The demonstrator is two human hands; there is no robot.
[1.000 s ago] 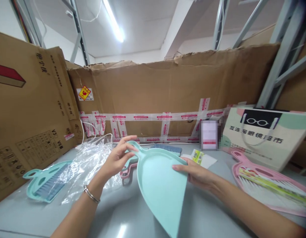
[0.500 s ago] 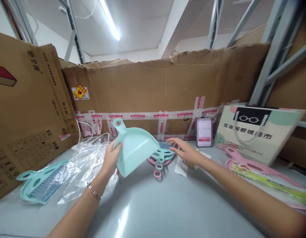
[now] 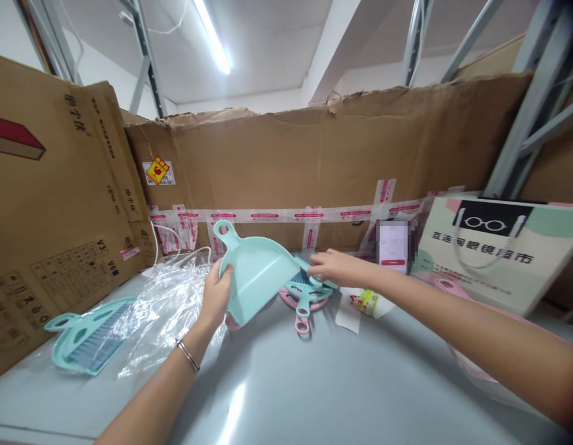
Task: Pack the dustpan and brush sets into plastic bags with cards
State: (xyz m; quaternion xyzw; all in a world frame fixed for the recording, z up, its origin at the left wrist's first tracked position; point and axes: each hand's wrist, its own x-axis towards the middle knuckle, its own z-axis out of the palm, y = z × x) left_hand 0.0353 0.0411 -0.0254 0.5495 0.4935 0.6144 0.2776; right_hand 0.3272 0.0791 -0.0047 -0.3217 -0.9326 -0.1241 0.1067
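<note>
My left hand grips a mint-green dustpan by its left edge, near the handle, and holds it tilted above the table. My right hand has its fingers closed on a mint-green brush at the back of a small pile. In that pile lie mint brushes with a pink one under them. A mint dustpan with a grey-blue bristled brush rests at the left. Beside my right wrist lies a white paper with a colourful label.
Crumpled clear plastic lies left of centre. Cardboard boxes stand behind and at the left. A phone leans at the back, near a paper bag. A pink dustpan is partly behind my right forearm.
My right hand has come down to the pile and its fingers have closed on a mint brush. The view has shifted slightly, and my left hand still holds the dustpan.
</note>
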